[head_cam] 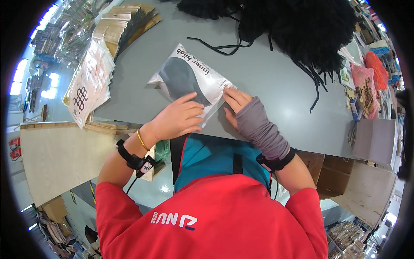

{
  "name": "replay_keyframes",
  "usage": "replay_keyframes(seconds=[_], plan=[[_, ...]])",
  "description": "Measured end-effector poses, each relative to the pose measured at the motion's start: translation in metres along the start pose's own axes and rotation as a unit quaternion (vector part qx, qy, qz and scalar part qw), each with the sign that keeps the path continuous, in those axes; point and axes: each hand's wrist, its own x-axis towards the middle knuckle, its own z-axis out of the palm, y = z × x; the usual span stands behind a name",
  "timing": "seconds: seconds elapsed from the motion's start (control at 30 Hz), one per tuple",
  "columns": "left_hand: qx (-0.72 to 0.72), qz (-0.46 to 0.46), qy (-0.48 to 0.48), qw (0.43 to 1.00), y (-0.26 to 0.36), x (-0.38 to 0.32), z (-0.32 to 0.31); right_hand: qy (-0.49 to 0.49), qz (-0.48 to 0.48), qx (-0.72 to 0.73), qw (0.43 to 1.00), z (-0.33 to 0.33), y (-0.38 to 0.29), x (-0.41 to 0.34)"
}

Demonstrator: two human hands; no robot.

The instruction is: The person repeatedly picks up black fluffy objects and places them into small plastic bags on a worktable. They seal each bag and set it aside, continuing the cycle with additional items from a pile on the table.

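A plastic bag [186,76] printed white and dark grey, with writing on it, lies on the grey table [291,106] before me. It looks puffed, and its contents are hidden. My left hand [181,116] rests over the bag's near left side, fingers spread on the print and the clear lower strip. At the near right corner, the fingertips of my right hand [238,103] touch the bag, while the thumb sits apart from it. A grey sleeve [263,126] covers that wrist and part of the palm.
Fanned printed bags [89,84] lie along the table's left edge, with tan-topped packets [111,27] behind them. A heap of black fabric [300,29] with dangling cords [223,48] fills the far right. A cardboard box [372,139] and a pink plastic bag [365,90] stand at the right.
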Motion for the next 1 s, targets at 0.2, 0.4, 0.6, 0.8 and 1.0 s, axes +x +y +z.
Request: replay_keyframes(seconds=[0.2,0.4,0.6,0.8,1.0], plan=[[0.116,0.019,0.037,0.992,0.013,-0.011,0.015,-0.069,-0.179,0.048,0.980,0.009,-0.028,0.013],[0.019,-0.065,0.050,0.996,0.023,-0.032,0.026,-0.085,-0.275,0.019,0.957,0.013,-0.029,0.031],[-0.039,-0.094,0.103,0.989,0.062,-0.037,-0.003,-0.115,-0.244,-0.087,0.959,-0.045,0.020,0.021],[0.102,-0.223,0.126,0.961,0.018,0.002,0.006,-0.124,-0.108,0.027,0.986,-0.039,-0.022,0.058],[0.008,-0.232,0.279,0.932,-0.013,-0.002,0.032,-0.117,-0.123,-0.040,0.985,0.004,-0.023,0.090]])
